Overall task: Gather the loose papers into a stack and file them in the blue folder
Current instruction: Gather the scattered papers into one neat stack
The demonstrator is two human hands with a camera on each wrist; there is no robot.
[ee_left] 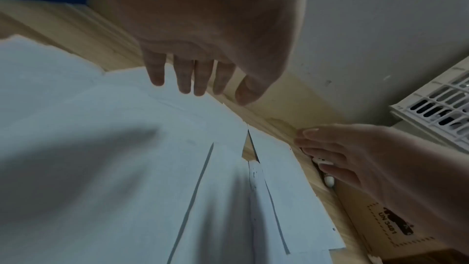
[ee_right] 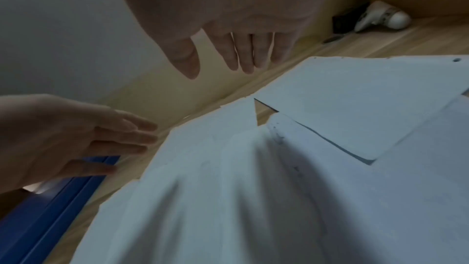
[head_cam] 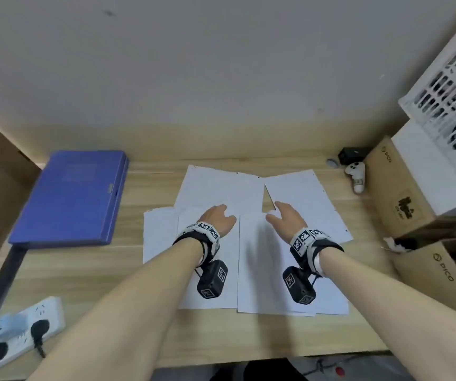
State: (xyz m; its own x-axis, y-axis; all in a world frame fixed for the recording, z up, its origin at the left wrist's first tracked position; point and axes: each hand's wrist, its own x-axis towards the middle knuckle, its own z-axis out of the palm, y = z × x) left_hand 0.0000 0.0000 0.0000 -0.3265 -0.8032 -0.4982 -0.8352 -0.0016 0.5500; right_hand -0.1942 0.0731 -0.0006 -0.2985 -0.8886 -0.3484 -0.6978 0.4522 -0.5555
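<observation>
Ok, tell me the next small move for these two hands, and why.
Probably lower both hands onto the sheets and slide them inward. The left hand and right hand hover open above the loose papers, which lie spread and overlapping on the desk, none gripped. The blue folder lies shut at the left.

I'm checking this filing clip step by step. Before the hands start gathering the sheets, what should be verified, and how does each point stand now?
1. Both hands free: ok. The left hand and right hand hover over the papers with relaxed fingers, no grip on anything.
2. Papers gathered: not ok. The loose papers lie spread and partly overlapping on the desk.
3. All sheets in sight: ok in the head view.
4. Blue folder open to take the stack: not ok, it lies shut, left of the papers.
5. Sheet count: cannot tell, overlaps hide edges.
</observation>
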